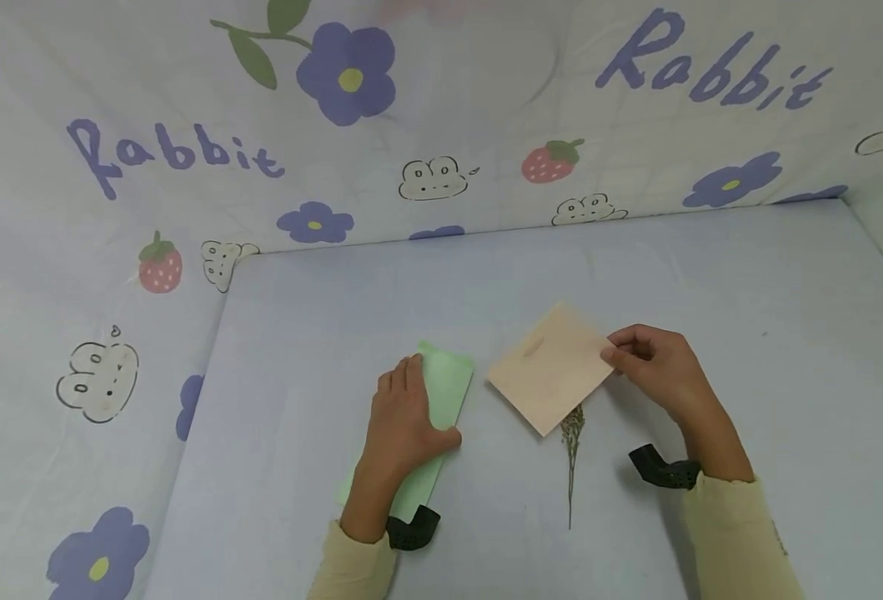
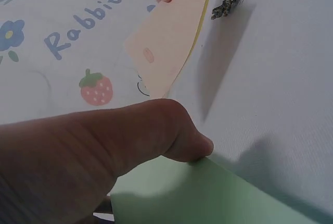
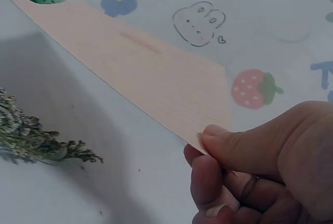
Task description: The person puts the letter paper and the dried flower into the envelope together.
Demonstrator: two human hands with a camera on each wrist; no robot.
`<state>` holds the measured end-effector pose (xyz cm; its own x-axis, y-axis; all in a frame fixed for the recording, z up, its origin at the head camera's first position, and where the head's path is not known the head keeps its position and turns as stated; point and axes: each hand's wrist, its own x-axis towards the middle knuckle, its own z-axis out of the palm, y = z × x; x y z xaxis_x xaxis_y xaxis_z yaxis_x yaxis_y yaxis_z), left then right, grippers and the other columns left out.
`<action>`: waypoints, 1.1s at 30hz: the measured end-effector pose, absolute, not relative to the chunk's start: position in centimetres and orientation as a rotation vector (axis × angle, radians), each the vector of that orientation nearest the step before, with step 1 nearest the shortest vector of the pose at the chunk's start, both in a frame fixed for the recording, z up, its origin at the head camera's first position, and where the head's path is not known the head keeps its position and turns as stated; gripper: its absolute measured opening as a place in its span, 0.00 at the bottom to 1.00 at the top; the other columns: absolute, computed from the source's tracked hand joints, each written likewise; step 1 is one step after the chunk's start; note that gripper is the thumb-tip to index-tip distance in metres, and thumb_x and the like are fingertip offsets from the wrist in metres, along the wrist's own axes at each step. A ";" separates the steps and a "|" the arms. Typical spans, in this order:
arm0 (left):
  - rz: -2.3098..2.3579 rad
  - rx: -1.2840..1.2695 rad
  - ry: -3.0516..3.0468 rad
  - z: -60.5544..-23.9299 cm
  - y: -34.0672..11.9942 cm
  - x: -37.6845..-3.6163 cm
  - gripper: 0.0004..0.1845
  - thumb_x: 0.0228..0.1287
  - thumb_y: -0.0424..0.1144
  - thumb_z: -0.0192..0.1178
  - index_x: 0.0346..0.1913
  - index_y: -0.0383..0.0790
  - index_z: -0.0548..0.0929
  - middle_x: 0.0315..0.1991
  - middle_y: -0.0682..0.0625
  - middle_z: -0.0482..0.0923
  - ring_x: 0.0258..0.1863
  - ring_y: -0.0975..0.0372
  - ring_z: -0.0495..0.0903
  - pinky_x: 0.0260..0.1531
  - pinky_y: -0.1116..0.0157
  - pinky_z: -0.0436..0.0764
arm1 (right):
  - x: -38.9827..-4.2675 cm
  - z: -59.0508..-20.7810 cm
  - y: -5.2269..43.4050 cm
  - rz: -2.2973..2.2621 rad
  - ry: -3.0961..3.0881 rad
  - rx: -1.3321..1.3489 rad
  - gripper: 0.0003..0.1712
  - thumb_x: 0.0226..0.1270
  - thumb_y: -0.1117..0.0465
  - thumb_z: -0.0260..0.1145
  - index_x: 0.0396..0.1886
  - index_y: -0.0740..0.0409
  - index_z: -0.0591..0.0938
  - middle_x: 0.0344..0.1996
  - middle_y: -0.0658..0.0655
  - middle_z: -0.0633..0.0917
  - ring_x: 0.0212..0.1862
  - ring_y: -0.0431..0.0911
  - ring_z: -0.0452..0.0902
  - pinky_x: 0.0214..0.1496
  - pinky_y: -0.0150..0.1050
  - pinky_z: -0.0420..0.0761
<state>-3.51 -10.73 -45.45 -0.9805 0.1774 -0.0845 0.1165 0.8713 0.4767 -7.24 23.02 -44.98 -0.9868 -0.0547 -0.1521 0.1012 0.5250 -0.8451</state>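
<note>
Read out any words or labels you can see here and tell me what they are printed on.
"Rabbit": purple lettering on the patterned cloth, at upper left and upper right in the head view, and again in the left wrist view.
The peach card bears faint ruled lines and a small mark, too faint to read.
The green paper shows no text.

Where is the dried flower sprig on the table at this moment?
In the head view the dried grey-green flower sprig lies on the pale table, between both hands, its top hidden under the square peach paper card that the right hand pinches.
</note>
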 end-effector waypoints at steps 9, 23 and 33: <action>0.722 0.327 2.901 -45.0 -10.9 -3.3 0.54 0.43 0.43 0.68 0.75 0.29 0.56 0.72 0.34 0.61 0.68 0.42 0.61 0.62 0.45 0.66 | -8.4 -44.8 23.0 -1.556 2.595 0.021 0.19 0.73 0.55 0.65 0.51 0.68 0.82 0.34 0.59 0.85 0.35 0.44 0.79 0.34 0.39 0.78; 0.619 0.552 2.880 -44.9 -10.9 -3.3 0.53 0.44 0.40 0.68 0.76 0.31 0.57 0.73 0.36 0.60 0.68 0.44 0.62 0.64 0.46 0.64 | -8.7 -44.7 21.9 -1.659 2.561 0.024 0.16 0.72 0.59 0.66 0.49 0.70 0.82 0.33 0.58 0.85 0.34 0.47 0.80 0.33 0.40 0.80; 0.588 0.566 2.872 -44.8 -10.5 -3.2 0.54 0.43 0.40 0.70 0.76 0.32 0.56 0.72 0.37 0.61 0.68 0.44 0.61 0.64 0.47 0.65 | -8.7 -45.0 21.3 -1.718 2.525 0.037 0.16 0.71 0.60 0.66 0.49 0.70 0.81 0.33 0.58 0.85 0.33 0.47 0.79 0.32 0.39 0.79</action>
<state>-3.24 -10.54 -44.77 -0.9165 0.3930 -0.0746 0.3321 0.8514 0.4060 -8.66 21.33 -45.05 -0.9959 -0.0291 -0.0853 0.0686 0.3680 -0.9273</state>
